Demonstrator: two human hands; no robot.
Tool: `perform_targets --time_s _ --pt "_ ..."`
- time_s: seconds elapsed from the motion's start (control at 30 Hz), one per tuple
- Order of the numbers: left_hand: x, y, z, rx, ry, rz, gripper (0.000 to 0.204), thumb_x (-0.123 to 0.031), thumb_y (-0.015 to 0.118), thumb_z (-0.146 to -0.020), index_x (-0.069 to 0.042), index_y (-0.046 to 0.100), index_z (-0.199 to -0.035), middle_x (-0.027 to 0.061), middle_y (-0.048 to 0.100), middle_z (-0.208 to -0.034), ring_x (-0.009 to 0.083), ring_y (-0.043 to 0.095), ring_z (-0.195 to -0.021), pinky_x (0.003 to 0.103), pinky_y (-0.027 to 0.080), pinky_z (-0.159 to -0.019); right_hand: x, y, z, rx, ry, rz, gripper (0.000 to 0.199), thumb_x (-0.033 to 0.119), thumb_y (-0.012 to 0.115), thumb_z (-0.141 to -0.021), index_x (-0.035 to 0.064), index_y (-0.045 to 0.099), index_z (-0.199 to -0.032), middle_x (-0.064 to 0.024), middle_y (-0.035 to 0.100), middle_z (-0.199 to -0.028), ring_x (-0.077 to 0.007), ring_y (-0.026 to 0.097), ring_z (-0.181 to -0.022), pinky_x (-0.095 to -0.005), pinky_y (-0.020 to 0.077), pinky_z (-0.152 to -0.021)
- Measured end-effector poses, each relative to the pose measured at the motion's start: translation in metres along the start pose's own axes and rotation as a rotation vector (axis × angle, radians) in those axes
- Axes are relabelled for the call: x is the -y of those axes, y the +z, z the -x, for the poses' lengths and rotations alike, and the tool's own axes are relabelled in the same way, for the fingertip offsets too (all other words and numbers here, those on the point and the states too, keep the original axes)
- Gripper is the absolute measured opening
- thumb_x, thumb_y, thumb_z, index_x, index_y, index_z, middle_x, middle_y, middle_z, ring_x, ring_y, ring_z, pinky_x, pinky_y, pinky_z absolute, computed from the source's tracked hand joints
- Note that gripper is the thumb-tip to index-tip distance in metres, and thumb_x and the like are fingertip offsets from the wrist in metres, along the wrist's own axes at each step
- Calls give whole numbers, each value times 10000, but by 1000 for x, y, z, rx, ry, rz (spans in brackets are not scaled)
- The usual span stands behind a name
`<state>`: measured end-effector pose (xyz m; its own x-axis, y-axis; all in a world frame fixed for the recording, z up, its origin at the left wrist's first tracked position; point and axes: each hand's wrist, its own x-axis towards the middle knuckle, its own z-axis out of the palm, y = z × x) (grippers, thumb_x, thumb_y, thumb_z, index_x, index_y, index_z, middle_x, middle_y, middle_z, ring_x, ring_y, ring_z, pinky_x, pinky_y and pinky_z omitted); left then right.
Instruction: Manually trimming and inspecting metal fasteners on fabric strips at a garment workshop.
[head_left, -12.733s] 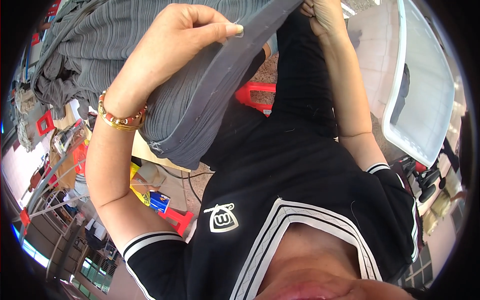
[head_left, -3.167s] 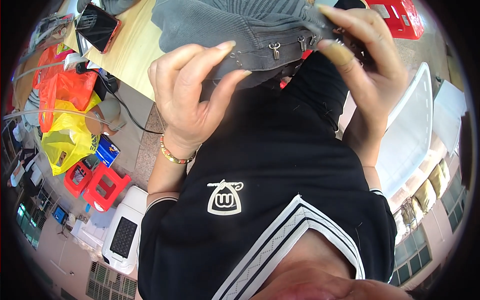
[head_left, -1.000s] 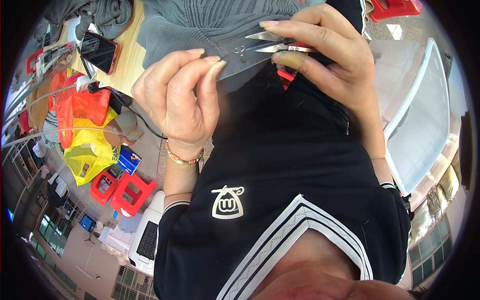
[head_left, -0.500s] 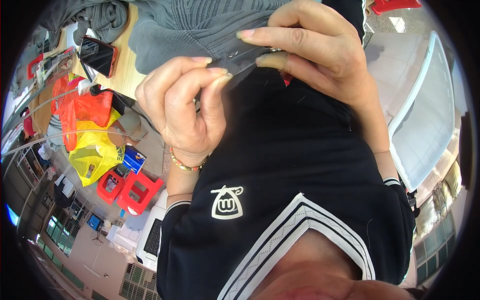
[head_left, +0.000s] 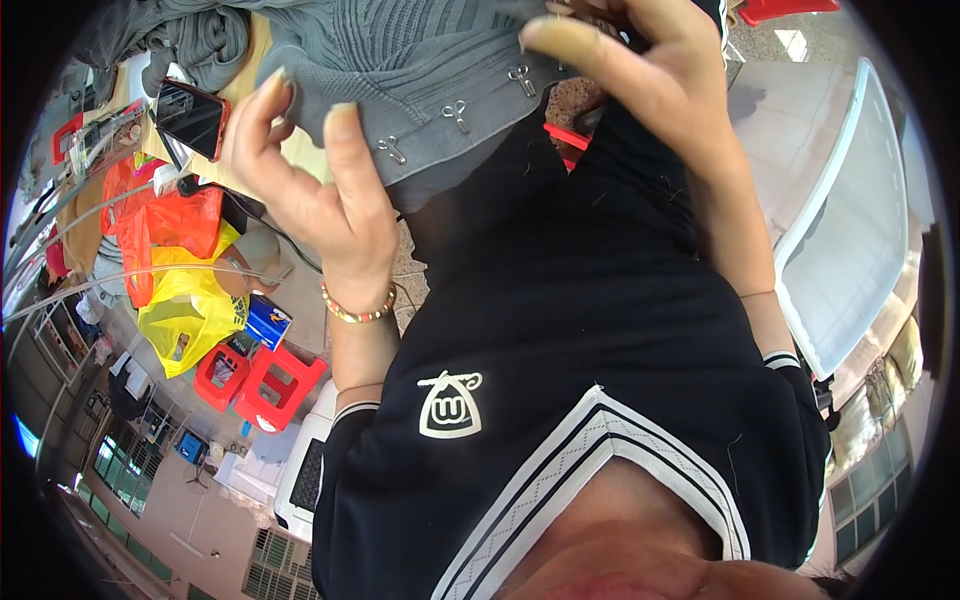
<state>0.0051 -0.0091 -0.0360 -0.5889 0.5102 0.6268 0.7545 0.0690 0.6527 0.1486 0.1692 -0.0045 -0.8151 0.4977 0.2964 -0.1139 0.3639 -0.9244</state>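
Observation:
A grey knitted garment (head_left: 370,45) spreads over the table edge and my lap. Along its near band, small silver wire hooks (head_left: 455,116) sit in a slanting row; three show plainly. To the left of this band, my left hand (head_left: 320,190) is raised with thumb and forefinger apart, holding nothing visible. My right hand (head_left: 660,85) hovers over the garment's right end, its thumb stretched out and away from the fingers. The top edge of the view partly cuts off its fingers.
On the wooden table at left lies a dark phone (head_left: 192,115) with a red edge. Below it are an orange bag (head_left: 175,230), a yellow bag (head_left: 190,310) and a red stool (head_left: 280,388). A large pale plastic bin (head_left: 850,230) stands at right.
Both hands have let go of the band's edge, which they pinched before. My left hand moved left and opened; my right hand rose. The band now lies lower, showing its hooks.

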Motion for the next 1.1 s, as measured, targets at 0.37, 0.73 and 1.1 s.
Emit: perform_targets --time_s 0.37,0.73,1.1 --pt "32 -8 -8 -50 -61 -43 119 -92 493 -991 15 533 -963 67 564 -899 139 525 -819 254 430 -768 -19 10 -44 -5 36 -177 97 52 697 -856 13 609 -868 79 520 -696 18 405 -594 -158 320 -509" --pt "66 -20 -22 -95 -95 -36 136 -52 522 -975 26 480 -1077 85 564 -1005 100 533 -855 213 443 -762 -24 12 -66 80 -2 21 180 109 739 -831 25 583 -804 62 476 -668 7 389 -594 -180 297 -498" --pt "71 -9 -34 -221 -37 22 102 -55 522 -972 -7 520 -1062 30 551 -890 65 483 -729 178 396 -633 -41 25 -109 -95 -248 58 188 131 661 -903 23 569 -780 75 450 -614 -12 384 -553 -196 302 -476"
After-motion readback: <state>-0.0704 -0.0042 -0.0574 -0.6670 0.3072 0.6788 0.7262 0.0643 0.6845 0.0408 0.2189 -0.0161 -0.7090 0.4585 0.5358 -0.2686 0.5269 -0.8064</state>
